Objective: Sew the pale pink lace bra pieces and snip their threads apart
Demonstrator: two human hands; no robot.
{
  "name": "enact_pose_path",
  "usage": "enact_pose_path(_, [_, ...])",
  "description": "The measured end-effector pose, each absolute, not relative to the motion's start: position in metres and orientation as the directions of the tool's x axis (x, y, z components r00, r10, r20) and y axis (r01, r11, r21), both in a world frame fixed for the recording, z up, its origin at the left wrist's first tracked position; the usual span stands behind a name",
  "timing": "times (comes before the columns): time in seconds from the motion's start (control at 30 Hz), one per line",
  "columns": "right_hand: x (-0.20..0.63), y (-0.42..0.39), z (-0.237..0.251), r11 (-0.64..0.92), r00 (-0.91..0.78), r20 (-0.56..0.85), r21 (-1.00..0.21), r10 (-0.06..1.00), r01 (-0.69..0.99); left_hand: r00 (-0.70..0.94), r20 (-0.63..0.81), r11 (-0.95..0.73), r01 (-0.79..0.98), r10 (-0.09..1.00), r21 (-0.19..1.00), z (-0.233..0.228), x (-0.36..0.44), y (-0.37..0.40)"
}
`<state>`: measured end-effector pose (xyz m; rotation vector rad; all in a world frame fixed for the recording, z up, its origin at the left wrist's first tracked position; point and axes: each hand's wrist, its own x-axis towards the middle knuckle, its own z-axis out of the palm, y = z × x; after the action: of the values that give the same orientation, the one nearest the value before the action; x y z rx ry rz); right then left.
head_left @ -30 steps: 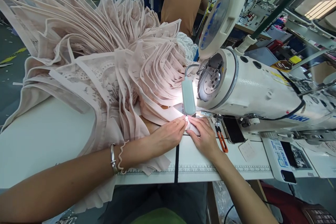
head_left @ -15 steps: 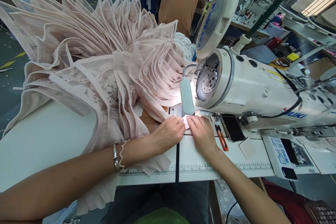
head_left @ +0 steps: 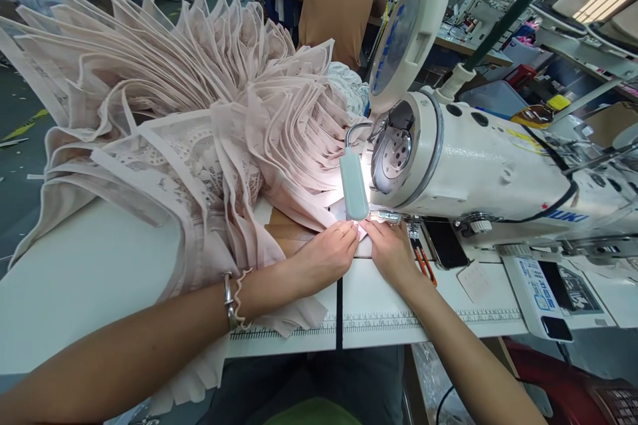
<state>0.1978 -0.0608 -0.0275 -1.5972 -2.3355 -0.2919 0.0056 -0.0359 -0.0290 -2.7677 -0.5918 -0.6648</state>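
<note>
head camera looks forward and down (close in) over the sewing table (head_left: 100, 265)

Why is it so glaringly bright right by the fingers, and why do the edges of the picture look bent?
Head view: a small lamp on the sewing machine shines straight down, washing out the fabric at the tips of the left hand and right hand. Same view: the wide lens bows the table edge and stretches the forearms toward the corners. The far room looks softer, with little detail.

Blue "JUKI" — partly cut off — on the sewing machine (head_left: 498, 172).
</note>
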Motion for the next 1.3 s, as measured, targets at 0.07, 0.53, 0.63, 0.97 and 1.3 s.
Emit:
enact_pose_path(0.07, [0.1976, -0.0607, -0.0273, 0.362, -0.337, 0.348, -0.007, 0.875, 0.932, 0.81, 0.48, -0.885, 0.446, 0.338, -0.131, -0.03, 0.0058, -0.0355])
enact_pose_path(0.53, [0.1966, -0.0572, -0.0237, 0.321, -0.312, 0.294, 0.019, 0.904, 0.947, 0.806, 0.434, -0.886, 0.463, 0.402, -0.039, -0.0265, 0.004, -0.0317])
enact_pose_path(0.63, [0.1947, -0.0564, -0.0201, 0.309, -0.313, 0.24, 0.058, 0.919, 0.949, 0.802, 0.437, -0.881, 0.471, 0.406, -0.045, -0.0266, 0.0035, -0.0311])
enact_pose_path(0.97, [0.1904, -0.0533, -0.0191, 0.287, -0.269, 0.274, -0.025, 0.923, 0.958, 0.778, 0.488, -0.87, 0.487, 0.395, -0.072, -0.026, 0.003, -0.0292])
enact_pose_path(1.3, [0.1919, -0.0524, -0.023, 0.287, -0.276, 0.258, -0.005, 0.926, 0.958, 0.774, 0.494, -0.861, 0.5, 0.395, -0.095, -0.0279, 0.0041, -0.0295])
